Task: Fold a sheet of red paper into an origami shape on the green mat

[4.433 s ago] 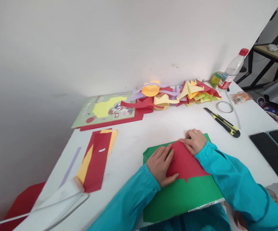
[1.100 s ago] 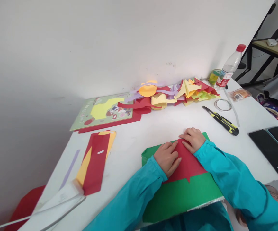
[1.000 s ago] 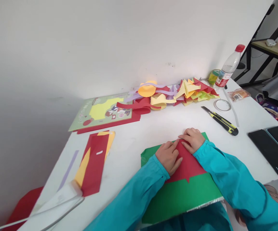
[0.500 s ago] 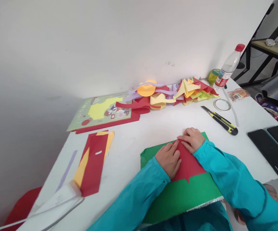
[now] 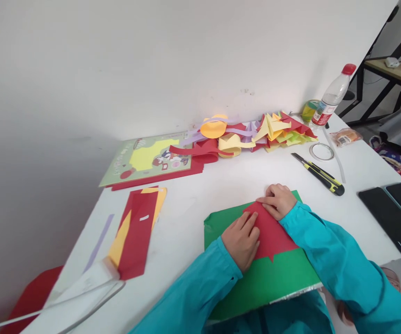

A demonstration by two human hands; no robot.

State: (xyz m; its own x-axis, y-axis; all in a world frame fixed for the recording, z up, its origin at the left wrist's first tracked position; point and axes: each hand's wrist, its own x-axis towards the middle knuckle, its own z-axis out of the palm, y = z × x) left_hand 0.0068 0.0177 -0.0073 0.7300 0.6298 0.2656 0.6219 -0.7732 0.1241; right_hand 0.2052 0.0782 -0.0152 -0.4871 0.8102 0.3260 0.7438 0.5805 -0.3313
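A folded piece of red paper lies on a green board at the table's front edge, with a small pointed tip at its lower side. My left hand rests on the paper's left part, its fingers stretched out and a little apart. At the upper corner, my right hand is closed with thumb and fingers on the paper's edge. The left hand covers the paper's left edge.
A utility knife, a tape roll and phones lie to the right. Behind stand a bottle and folded paper shapes. Red and orange strips and a picture sheet lie left.
My left hand has slid down and left from the paper's upper corner, uncovering more of its top left edge. The right hand stays at the corner.
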